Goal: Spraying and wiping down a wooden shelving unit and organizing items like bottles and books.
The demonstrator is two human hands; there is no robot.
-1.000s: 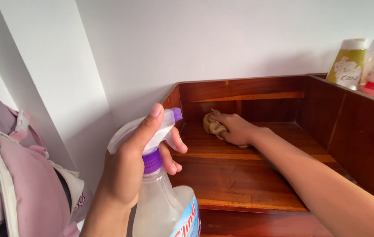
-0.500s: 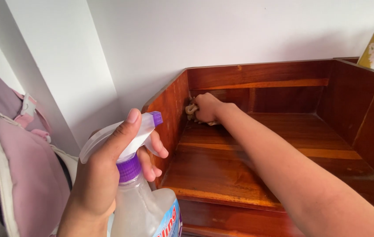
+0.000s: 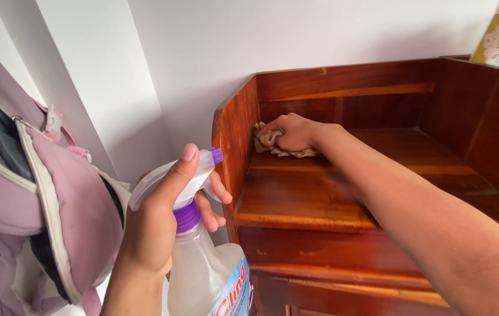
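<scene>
Nearest, the left hand point(image 3: 159, 225) is wrapped around the neck of a clear spray bottle point(image 3: 205, 275), whose base is cut off by the lower edge. To its left hangs a pink backpack point(image 3: 38, 193), only partly in view. Farther back, the right hand point(image 3: 293, 131) is clenched on a crumpled tan cloth point(image 3: 268, 140), mostly hidden beneath it, in the wooden shelf's point(image 3: 302, 199) rear left corner.

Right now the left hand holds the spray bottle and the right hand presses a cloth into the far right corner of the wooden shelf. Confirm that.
Not quite. The head view shows the right hand pressing the cloth into the far left corner of the wooden shelf. The left hand does hold the spray bottle.
</scene>
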